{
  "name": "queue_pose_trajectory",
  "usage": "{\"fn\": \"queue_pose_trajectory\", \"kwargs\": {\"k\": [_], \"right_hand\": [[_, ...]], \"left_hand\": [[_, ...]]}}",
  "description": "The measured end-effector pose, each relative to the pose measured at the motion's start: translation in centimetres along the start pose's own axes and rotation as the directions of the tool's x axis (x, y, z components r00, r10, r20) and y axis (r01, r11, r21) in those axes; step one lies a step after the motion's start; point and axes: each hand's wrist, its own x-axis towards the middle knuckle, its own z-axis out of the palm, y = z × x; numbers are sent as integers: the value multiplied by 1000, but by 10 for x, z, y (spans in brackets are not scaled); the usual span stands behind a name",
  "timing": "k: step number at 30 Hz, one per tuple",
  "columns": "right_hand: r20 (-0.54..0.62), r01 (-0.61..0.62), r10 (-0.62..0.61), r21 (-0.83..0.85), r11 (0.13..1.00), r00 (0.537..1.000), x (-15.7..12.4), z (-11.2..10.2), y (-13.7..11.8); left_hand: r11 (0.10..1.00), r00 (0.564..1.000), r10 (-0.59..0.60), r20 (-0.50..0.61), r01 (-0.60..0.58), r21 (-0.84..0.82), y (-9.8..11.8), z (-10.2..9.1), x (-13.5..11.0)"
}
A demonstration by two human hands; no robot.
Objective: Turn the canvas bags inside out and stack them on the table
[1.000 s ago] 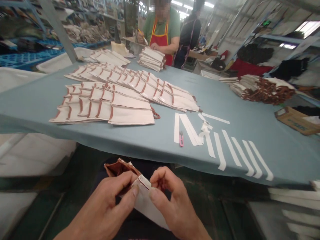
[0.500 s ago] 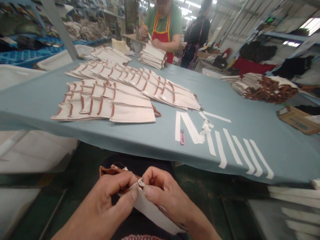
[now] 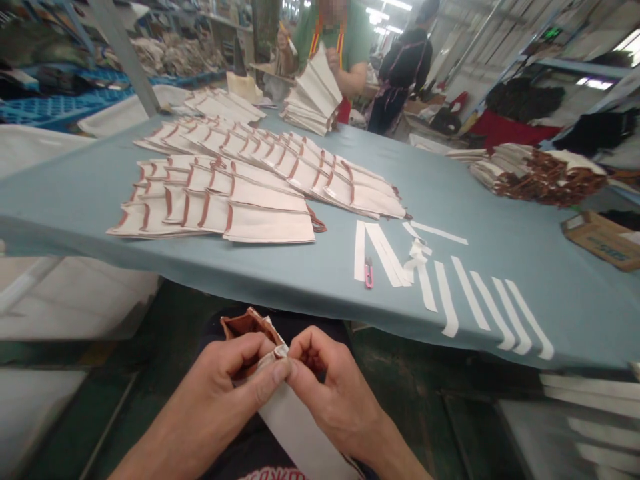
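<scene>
Over my lap, just below the table edge, I hold a white fabric piece with brown trim. My left hand pinches its upper edge between thumb and fingers. Right beside it, my right hand grips the same edge, the two thumbs nearly touching. A folded brown part of the piece sticks up behind my left fingers. What lies exactly between the fingertips is hidden.
Overlapping white pieces with brown edging cover the left of the blue-grey table. Pink thread snips lie by white strips. A cardboard box stands right. Across the table, a person in an apron handles a stack.
My hands have shifted slightly, and the thumbs have come closer together on the fabric. The brown part has risen higher. The person opposite has lifted the upper pieces of their stack.
</scene>
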Motion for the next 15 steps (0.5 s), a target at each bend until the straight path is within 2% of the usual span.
{"fn": "queue_pose_trajectory", "kwargs": {"k": [5,10,15], "right_hand": [[-111,26,-45,-163,986,993,-2,6,6],[-164,107,-168,-326,939,972,-8,14,9],[-181,123,-193,-338,933,964,-7,26,9]], "left_hand": [[1000,999,17,-51,-18,-15,-6,0,3],[996,991,77,-110,-72,50,4,-1,2],[980,939,169,-301,-128,150,8,6,3]]}}
